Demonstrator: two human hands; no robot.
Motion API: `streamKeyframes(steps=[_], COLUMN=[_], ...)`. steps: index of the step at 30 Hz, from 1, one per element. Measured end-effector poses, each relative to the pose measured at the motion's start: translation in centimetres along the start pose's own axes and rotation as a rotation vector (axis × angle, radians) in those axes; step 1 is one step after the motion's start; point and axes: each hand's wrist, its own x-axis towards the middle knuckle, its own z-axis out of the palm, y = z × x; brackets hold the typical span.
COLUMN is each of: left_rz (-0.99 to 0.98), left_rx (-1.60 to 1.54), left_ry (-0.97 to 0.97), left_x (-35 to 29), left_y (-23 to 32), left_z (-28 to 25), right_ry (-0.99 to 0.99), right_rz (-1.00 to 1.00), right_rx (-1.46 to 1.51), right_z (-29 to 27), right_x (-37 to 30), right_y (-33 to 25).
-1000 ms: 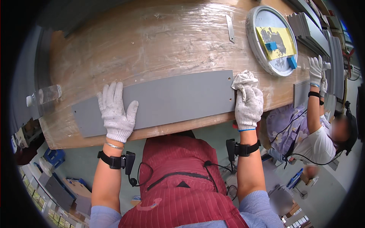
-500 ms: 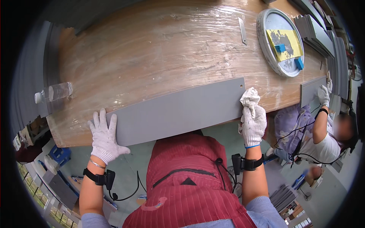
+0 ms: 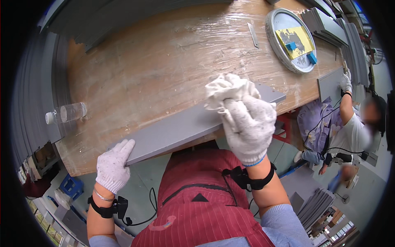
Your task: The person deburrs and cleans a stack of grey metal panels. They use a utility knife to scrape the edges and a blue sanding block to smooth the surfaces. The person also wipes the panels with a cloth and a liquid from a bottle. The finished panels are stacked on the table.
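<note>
A long grey panel (image 3: 173, 129) lies along the near edge of the film-covered table, its near side edge tilted up toward me. My left hand (image 3: 114, 166), in a white knit glove, grips the panel's left end with the fingers wrapped over it. In my gloved right hand (image 3: 251, 127) is a crumpled white cloth (image 3: 230, 88), held bunched over the right part of the panel. The hand and cloth hide part of the panel's surface; whether the cloth touches it I cannot tell.
A clear bottle (image 3: 68, 113) lies at the table's left. Far right are a metal blade (image 3: 253, 35) and a round lid (image 3: 271, 24) with a yellow sheet (image 3: 302, 39) and blue blocks. Grey panels (image 3: 325, 26) are stacked behind. A co-worker (image 3: 349, 119) handles another panel at right.
My right hand has moved left and up with the cloth, from the panel's right end to over it. My left fingers have closed around the left end, and the panel has tilted.
</note>
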Motion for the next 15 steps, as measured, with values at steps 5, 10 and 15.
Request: streamKeyframes(steps=[5,10,15], left_rz=[-0.137,-0.046,-0.017], left_rx=[0.078,-0.097,-0.117], left_ry=[0.09,0.335,0.399], left_x=[4.2,3.6,2.0], left_y=[-1.5,-1.5,-4.5], left_z=[-0.8,-0.5,-0.1], right_ry=[-0.123,-0.01,0.413], right_rz=[-0.247,-0.129,0.394], right_rx=[0.376,0.228,0.158], right_z=[7.9,6.1,3.6], right_x=[0.9,2.7,1.9], right_y=[-12.4,-5.9,12.4])
